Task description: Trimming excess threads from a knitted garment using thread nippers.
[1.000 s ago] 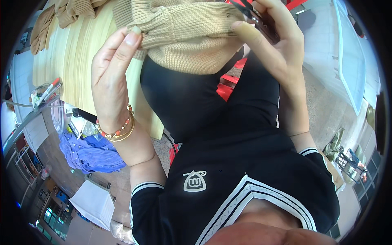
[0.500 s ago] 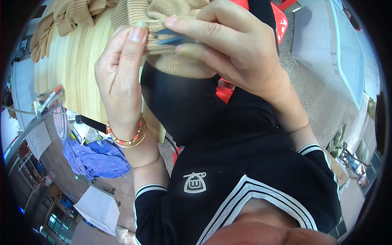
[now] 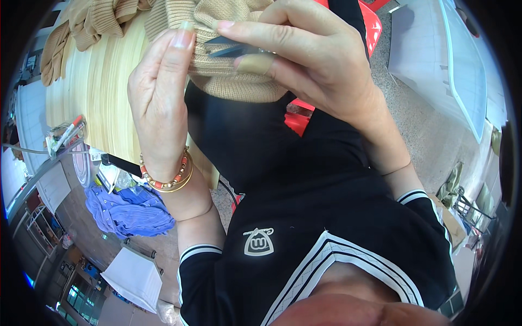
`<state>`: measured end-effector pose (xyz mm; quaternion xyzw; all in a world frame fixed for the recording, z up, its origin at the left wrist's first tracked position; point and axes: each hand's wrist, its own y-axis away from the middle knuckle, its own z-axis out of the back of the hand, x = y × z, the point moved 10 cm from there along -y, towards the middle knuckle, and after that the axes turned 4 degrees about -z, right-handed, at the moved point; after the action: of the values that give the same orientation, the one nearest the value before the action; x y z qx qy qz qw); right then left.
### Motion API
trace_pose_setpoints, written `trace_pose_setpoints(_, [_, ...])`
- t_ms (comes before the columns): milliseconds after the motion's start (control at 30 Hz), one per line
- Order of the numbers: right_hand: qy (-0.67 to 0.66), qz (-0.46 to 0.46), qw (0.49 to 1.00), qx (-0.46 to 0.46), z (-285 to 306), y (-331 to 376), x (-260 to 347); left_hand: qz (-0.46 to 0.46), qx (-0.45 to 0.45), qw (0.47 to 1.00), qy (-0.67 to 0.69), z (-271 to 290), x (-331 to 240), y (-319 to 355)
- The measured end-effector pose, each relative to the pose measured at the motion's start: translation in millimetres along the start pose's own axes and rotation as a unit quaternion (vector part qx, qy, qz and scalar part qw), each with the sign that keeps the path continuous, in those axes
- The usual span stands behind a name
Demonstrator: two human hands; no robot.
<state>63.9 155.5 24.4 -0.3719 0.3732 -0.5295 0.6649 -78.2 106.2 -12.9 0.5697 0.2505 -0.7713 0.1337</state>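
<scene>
A beige ribbed knit piece (image 3: 239,89) is held up over my lap near the top of the view. My left hand (image 3: 160,95) pinches its edge between thumb and fingers. In my right hand (image 3: 321,68) are small dark thread snips (image 3: 227,50), blades parted and pointing left against the ribbing. The grip end of the snips is hidden by my fingers. A tan covering (image 3: 255,64) wraps my right thumb. Whether a thread lies between the blades is too small to tell.
More beige knit pieces (image 3: 89,24) lie along the far side of the pale wooden table (image 3: 98,81). Below its left edge sits a bundle of blue-purple cloth (image 3: 128,212). A red stool (image 3: 372,27) and a large whitish bin (image 3: 435,54) stand right.
The knit has shifted slightly under the blades, with more ribbing showing below them. Both hands stay nearly in place, and the snips have moved only a little.
</scene>
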Motion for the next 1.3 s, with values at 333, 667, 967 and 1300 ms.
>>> trace_pose_setpoints(333, [-0.076,-0.174,0.976,0.104,-10.6,-3.9,-23.5,0.023,0.019,0.999,0.036,-6.2,8.1,1.2])
trace_pose_setpoints(667, [-0.284,-0.231,0.93,0.045,-9.6,-4.2,-17.8,0.012,0.018,0.999,0.038,1.9,12.4,5.5])
trace_pose_setpoints(967, [-0.039,0.006,0.999,0.038,-8.4,-1.3,6.8,0.02,-0.004,0.999,0.047,2.2,13.5,8.9])
trace_pose_setpoints(1300, [-0.1,-0.045,0.994,0.007,-3.6,2.5,2.0,0.048,-0.007,0.995,0.083,0.9,18.8,5.6])
